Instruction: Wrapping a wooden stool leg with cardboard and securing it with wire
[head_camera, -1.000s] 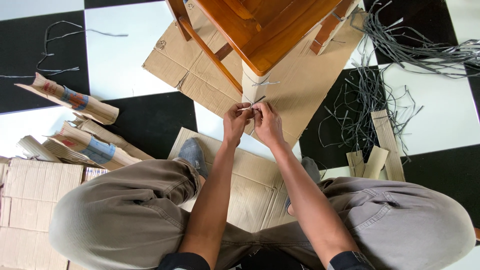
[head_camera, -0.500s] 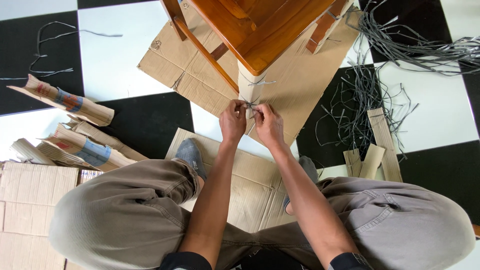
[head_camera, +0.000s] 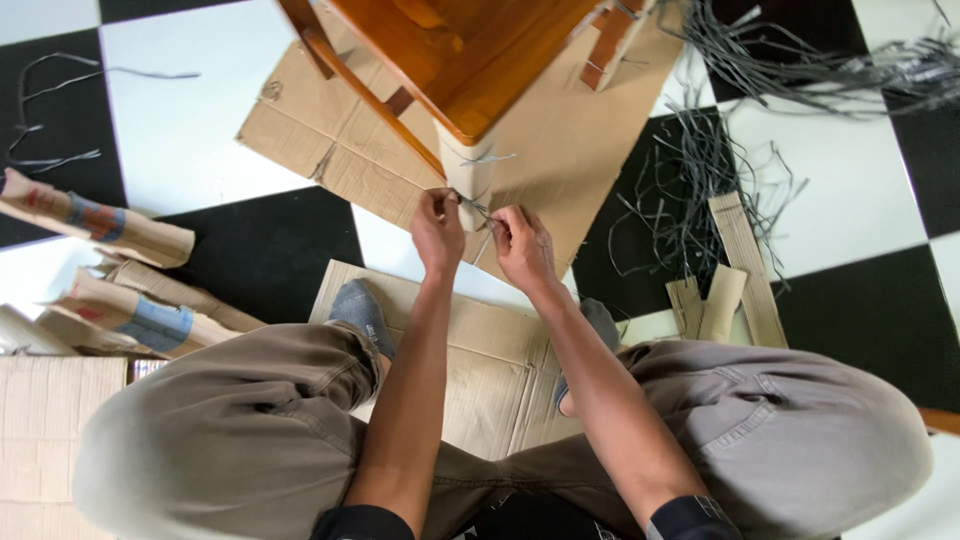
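Note:
A wooden chair (head_camera: 455, 55) stands on a flat cardboard sheet (head_camera: 330, 140). Its near leg is wrapped in cardboard (head_camera: 466, 172), bound higher up by a grey strap. My left hand (head_camera: 436, 232) and my right hand (head_camera: 520, 246) are side by side at the bottom of that leg. Each pinches an end of a thin grey strap (head_camera: 477, 208) stretched between them against the wrapping.
A pile of loose grey straps (head_camera: 720, 170) lies at the upper right, with cardboard strips (head_camera: 740, 270) below it. Rolled and folded cardboard pieces (head_camera: 110, 260) sit at the left. Another cardboard sheet (head_camera: 490, 340) lies under my legs on the black-and-white tiled floor.
My hands have drawn slightly apart, pulling the strap between them. The view has shifted, so everything sits a little more left and higher.

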